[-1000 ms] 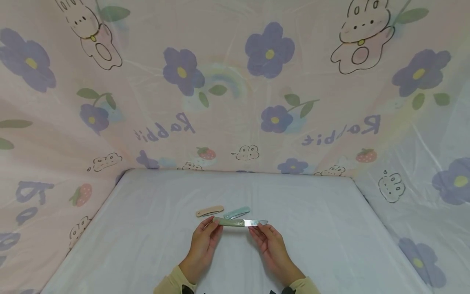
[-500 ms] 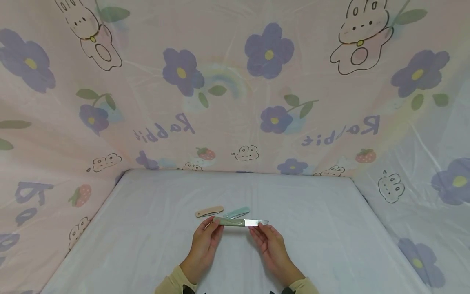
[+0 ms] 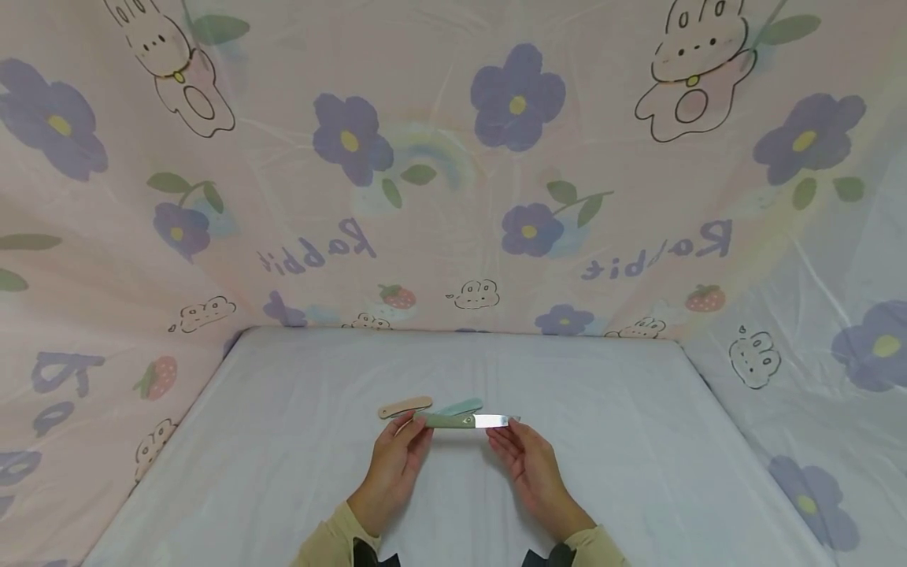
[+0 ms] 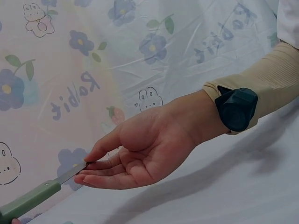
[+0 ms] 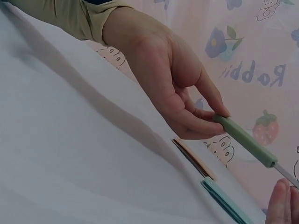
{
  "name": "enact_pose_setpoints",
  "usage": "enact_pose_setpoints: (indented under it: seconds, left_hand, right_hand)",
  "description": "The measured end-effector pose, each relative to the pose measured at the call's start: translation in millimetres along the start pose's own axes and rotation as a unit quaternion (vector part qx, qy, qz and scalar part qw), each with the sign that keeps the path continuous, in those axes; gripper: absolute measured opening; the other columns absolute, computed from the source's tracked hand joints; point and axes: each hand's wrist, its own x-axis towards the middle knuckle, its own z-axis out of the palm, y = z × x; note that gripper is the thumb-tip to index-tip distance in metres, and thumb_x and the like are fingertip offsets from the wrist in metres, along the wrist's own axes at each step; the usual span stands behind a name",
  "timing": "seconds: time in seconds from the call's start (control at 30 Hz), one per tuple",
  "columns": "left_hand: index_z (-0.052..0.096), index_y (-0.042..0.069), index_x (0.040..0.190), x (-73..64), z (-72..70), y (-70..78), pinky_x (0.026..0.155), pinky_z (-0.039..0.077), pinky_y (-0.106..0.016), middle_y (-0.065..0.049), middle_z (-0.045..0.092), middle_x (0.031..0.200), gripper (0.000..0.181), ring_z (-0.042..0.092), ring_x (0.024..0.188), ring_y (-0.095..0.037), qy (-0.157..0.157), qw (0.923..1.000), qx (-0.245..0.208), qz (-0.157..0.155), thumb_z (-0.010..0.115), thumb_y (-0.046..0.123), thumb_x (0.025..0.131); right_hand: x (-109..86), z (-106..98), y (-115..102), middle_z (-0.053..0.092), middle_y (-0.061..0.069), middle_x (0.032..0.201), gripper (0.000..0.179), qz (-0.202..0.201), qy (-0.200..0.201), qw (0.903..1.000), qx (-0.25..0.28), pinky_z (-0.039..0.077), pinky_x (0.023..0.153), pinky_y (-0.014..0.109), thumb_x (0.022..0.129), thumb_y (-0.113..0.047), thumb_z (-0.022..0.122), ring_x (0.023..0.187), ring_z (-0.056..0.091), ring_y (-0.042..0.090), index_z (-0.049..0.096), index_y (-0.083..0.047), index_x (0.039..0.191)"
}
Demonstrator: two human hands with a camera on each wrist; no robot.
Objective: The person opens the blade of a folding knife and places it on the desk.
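Observation:
A folding knife with a green handle [image 3: 449,421] is held level above the table, its shiny blade [image 3: 491,421] unfolded to the right. My left hand [image 3: 397,465] pinches the end of the handle between thumb and fingers, as the right wrist view also shows. At the other end, my right hand [image 3: 531,466] pinches the blade near its tip; in the left wrist view, thumb and fingers of that right hand [image 4: 149,151] meet on the blade [image 4: 70,174]. Behind the held knife lie a beige folded knife [image 3: 405,406] and a teal one [image 3: 464,405], partly overlapped by it.
The table [image 3: 298,472] is covered in white cloth. Around it hangs a pink curtain [image 3: 439,228] printed with rabbits, flowers and strawberries, forming a back and side walls. In the right wrist view the beige knife [image 5: 198,161] and teal knife [image 5: 224,200] lie end to end.
The green knife has risen slightly in the head view and now covers more of the teal knife. My right hand has shifted a little up and right. Both grips stay the same.

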Motion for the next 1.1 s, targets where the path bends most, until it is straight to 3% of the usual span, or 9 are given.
enact_pose_setpoints:
  seconds: [0.2,0.57,1.1]
  left_hand:
    - [0.028,-0.008,0.135,2.9,4.1,1.7,0.096,0.043,-0.031,-0.017,0.043,0.123,0.051,0.054,0.105,-0.019,-0.018,0.9996,0.023,0.004,0.055,-0.002,0.091]
    - [0.031,-0.009,0.136,16.3,15.2,7.4,0.096,0.042,-0.029,-0.018,0.041,0.124,0.050,0.053,0.109,-0.018,-0.052,0.9971,0.055,0.009,0.053,-0.002,0.092]
    - [0.038,-0.006,0.134,44.3,39.7,14.6,0.092,0.046,-0.027,-0.015,0.049,0.117,0.046,0.056,0.102,-0.020,-0.049,0.9971,0.057,-0.010,0.055,0.000,0.092]
  right_hand:
    - [6.6,-1.6,-8.4,0.066,0.015,0.095,0.011,-0.012,0.019,0.9996,-0.017,0.049,0.088,0.036,0.094,-0.008,0.054,0.094,0.065,0.026,0.052,0.002,0.095]
    - [14.4,-3.3,-25.8,0.063,0.018,0.101,0.023,-0.019,0.019,0.9991,-0.033,0.047,0.091,0.036,0.094,-0.007,0.054,0.097,0.064,0.026,0.047,0.009,0.108]
    - [32.9,-1.4,-59.6,0.061,0.018,0.107,0.026,0.015,0.004,0.9992,-0.037,0.044,0.094,0.034,0.096,-0.008,0.051,0.103,0.061,0.025,0.045,0.007,0.116]
